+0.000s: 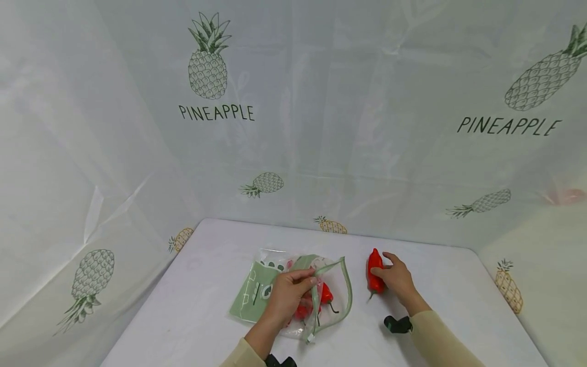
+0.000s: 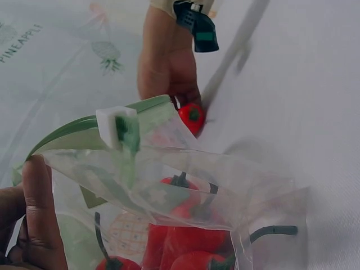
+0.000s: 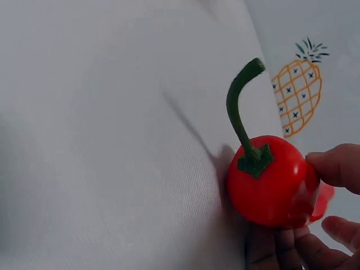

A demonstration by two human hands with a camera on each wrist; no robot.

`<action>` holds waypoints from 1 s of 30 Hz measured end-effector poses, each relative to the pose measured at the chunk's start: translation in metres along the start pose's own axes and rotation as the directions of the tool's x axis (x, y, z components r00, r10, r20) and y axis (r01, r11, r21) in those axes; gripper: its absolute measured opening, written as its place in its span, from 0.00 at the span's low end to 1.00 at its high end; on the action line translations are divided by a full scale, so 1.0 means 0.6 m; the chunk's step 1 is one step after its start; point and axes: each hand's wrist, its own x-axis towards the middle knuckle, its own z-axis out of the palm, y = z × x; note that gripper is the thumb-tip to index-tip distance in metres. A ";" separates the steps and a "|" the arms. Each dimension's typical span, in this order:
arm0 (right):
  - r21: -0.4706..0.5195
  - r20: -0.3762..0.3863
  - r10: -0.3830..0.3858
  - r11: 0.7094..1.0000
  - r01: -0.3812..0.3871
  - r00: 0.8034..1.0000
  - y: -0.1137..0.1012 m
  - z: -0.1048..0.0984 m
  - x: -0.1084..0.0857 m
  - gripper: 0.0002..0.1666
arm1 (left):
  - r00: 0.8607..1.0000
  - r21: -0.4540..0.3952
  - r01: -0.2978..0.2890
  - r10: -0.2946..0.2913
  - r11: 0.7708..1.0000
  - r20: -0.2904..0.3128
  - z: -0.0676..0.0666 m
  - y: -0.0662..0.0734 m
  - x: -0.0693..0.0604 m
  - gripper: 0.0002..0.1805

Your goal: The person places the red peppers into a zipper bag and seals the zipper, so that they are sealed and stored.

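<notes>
A long, glossy red toy-like pepper with a green stem [image 1: 374,259] lies on the white worktop [image 1: 183,306], to the right of a clear plastic zip bag with a green printed panel [image 1: 249,300] and well apart from it. Its long axis runs near to far, roughly side-on to the bag's mouth; the tapered tip points away from the person, the stem end towards them. In the right wrist view the stem [image 3: 235,104] curves up from the rounded end.

The right hand [image 1: 398,278] comes in from the side away from the bag, its grip closed round the pepper's body, thumb across the upper side and fingers curled below. The left hand [image 1: 289,295] pinches the bag's rim between thumb and fingers; the mouth gapes towards the loose pepper.

Inside the bag several red peppers with dark green stems [image 2: 197,239] lie bunched together, one near the mouth with its stem towards the opening. The bag's light green edging [image 1: 350,293] stands as a loop between these and the loose pepper. A white slider [image 2: 107,126] sits on that edging. Beyond the bag hangs a pale sheet printed with pineapples [image 1: 348,102].
</notes>
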 end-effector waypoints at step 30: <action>0.132 -0.066 -0.139 0.980 0.147 0.988 -0.045 0.004 -0.063 0.54 | 1.000 0.024 -0.005 0.005 1.000 0.000 0.001 -0.002 0.001 0.17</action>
